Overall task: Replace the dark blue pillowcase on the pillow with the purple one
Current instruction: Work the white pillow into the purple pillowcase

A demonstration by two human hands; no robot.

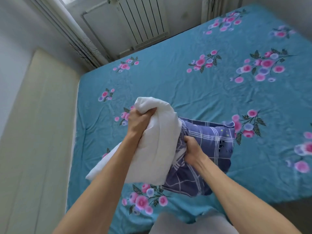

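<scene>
A bare white pillow (157,149) is held above the bed, its upper end bunched in my left hand (138,120), which grips it tightly. Its right part sits inside a blue-purple checked pillowcase (211,149). My right hand (192,149) grips the gathered open edge of that pillowcase where it meets the pillow. The far end of the pillowcase rests on the bed. Only this one pillowcase is in view.
The bed wears a teal sheet with pink flower prints (185,85). A cream headboard or panel (38,132) runs along the left side. A white radiator (143,21) and pipes stand against the far wall. My knee in grey cloth (190,223) shows at the bottom.
</scene>
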